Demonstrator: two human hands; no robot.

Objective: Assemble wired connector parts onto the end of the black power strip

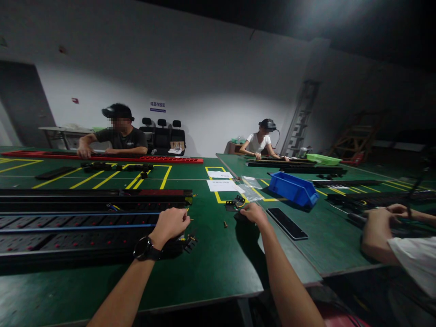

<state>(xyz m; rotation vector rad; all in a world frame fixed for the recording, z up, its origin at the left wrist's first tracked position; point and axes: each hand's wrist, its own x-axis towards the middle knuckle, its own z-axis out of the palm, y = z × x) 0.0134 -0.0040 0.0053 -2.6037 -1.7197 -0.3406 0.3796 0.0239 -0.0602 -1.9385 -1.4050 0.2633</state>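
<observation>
My left hand point(171, 223), with a dark watch on its wrist, is closed at the right end of a long black power strip point(78, 240). What its curled fingers hold, if anything, is hidden. Below it, a black end piece with prongs point(190, 244) hangs by the strip's end, with short wires beside it. Further right, my right hand point(252, 213) is closed over a small black part point(241, 217) on the green table. Just beyond lie small black brackets point(235, 203). Between my hands a brass-coloured screw point(225, 224) rests on the table.
A phone point(287, 223) lies right of my right hand, with a blue bin point(293, 188) behind it. Papers point(223, 185) and clear bags point(251, 190) lie ahead. Two people work across the table by a red rail point(163, 159) and black rails; another person's arms point(381, 231) are at right.
</observation>
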